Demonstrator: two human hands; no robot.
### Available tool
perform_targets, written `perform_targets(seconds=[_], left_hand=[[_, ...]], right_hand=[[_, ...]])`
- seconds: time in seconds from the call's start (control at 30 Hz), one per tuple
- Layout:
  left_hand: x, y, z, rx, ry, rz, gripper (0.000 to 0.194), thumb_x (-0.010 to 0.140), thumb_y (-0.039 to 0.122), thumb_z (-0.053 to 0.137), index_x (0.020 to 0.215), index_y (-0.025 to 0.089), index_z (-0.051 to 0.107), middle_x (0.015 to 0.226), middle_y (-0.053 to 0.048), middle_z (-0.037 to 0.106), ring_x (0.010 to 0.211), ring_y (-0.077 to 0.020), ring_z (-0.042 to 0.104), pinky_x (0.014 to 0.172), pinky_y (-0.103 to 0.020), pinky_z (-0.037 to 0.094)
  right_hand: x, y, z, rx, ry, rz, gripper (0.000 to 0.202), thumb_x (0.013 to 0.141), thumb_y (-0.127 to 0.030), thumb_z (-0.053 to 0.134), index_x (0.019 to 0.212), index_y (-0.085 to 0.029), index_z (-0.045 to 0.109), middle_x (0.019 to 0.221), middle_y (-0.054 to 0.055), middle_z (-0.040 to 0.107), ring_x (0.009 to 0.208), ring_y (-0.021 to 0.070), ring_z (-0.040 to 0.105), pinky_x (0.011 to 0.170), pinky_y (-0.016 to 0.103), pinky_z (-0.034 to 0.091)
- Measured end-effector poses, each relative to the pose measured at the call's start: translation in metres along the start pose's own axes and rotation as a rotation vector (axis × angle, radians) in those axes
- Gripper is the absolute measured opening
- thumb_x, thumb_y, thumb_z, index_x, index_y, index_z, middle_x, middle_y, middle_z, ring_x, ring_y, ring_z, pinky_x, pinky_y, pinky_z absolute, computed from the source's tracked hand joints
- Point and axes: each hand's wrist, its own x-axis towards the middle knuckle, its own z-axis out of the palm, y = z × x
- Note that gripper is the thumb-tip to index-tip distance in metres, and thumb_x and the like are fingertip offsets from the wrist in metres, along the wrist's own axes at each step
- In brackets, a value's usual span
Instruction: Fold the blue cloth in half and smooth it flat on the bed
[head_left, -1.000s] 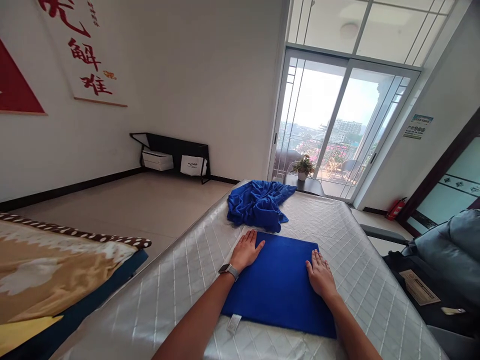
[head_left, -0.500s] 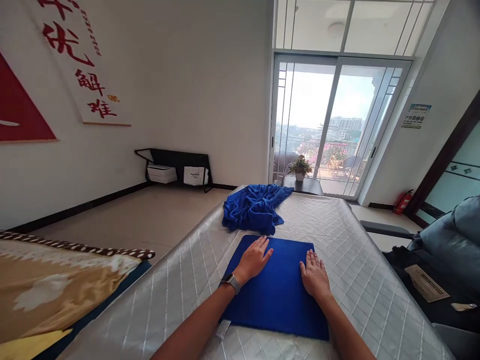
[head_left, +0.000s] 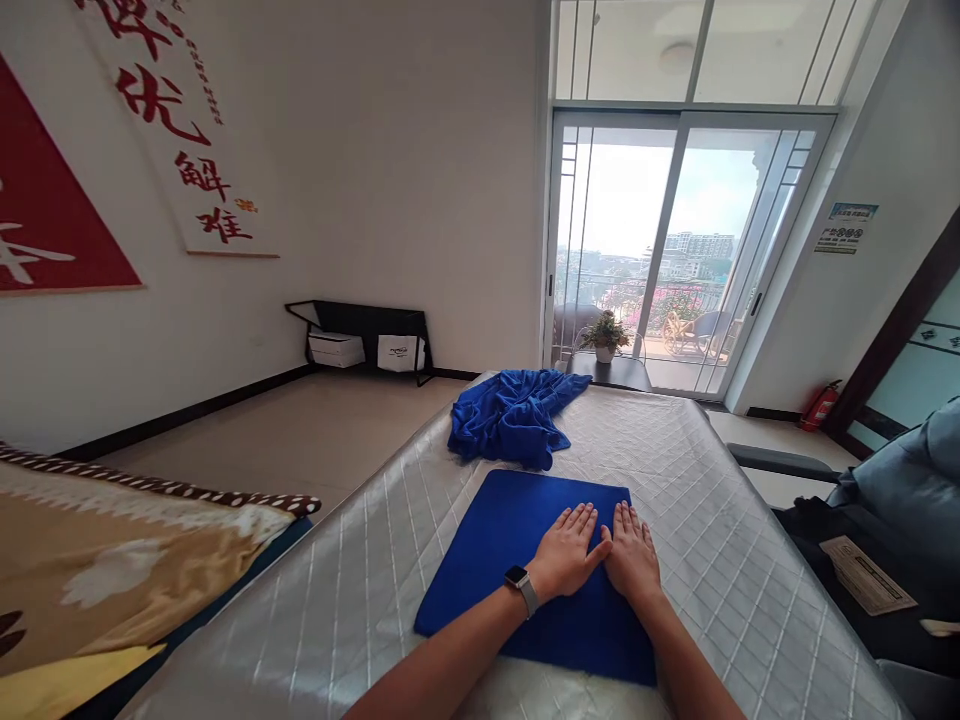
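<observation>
A blue cloth [head_left: 480, 540] lies flat, folded into a rough rectangle, on the silver quilted cover [head_left: 360, 600]. My left hand [head_left: 568, 550], with a watch on its wrist, rests palm down on the right half of the cloth, fingers stretched out. Beside it my right hand [head_left: 631, 555] lies flat along the cloth's right edge, fingers also extended. The two thumbs come close together. Just beyond the folded cloth sits a crumpled blue cloth [head_left: 514, 415]. My left forearm hides part of the folded cloth's near edge.
A potted plant [head_left: 606, 338] stands on a dark chair past the far edge. To the left is a tan patterned blanket [head_left: 150, 560]. At right are a grey armchair [head_left: 911, 480] and a brown card [head_left: 866, 575] on black fabric. A fire extinguisher [head_left: 820, 405] stands by the wall.
My left hand has slid right across the cloth, from its left side to next to my right hand. The cloth's near left corner now spreads further left. My right hand stays nearly in place.
</observation>
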Motion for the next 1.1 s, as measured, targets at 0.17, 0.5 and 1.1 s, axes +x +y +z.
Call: perform_targets(seconds=[0.17, 0.5, 1.1], left_hand=[[-0.030, -0.045, -0.024, 0.070, -0.041, -0.112, 0.069, 0.102, 0.059, 0.017, 0.153, 0.016, 0.035, 0.156, -0.012, 0.037, 0.147, -0.0238, 0.030, 0.119, -0.044, 0.026], [-0.082, -0.141, -0.057, 0.126, -0.045, -0.389, 0.077, 0.100, 0.064, 0.017, 0.152, 0.010, 0.035, 0.158, -0.015, 0.031, 0.148, -0.0274, 0.027, 0.120, -0.047, 0.023], [-0.090, -0.153, -0.055, 0.091, -0.013, -0.399, 0.080, 0.099, 0.064, 0.021, 0.152, 0.005, 0.035, 0.158, -0.018, 0.030, 0.148, -0.0298, 0.025, 0.121, -0.046, 0.021]], right_hand=[[0.005, -0.003, 0.002, 0.032, 0.000, 0.038, 0.066, 0.099, -0.039, 0.018, 0.156, -0.006, 0.017, 0.163, 0.011, 0.015, 0.151, 0.0208, 0.009, 0.122, 0.041, 0.006], [0.006, -0.007, 0.004, 0.031, -0.005, 0.053, 0.068, 0.098, -0.041, 0.016, 0.156, -0.007, 0.019, 0.163, 0.008, 0.016, 0.151, 0.0194, 0.009, 0.122, 0.040, 0.006], [-0.007, -0.019, -0.011, -0.052, -0.022, 0.045, 0.066, 0.100, -0.040, 0.018, 0.156, -0.006, 0.021, 0.163, 0.009, 0.018, 0.151, 0.0212, 0.011, 0.122, 0.041, 0.009]])
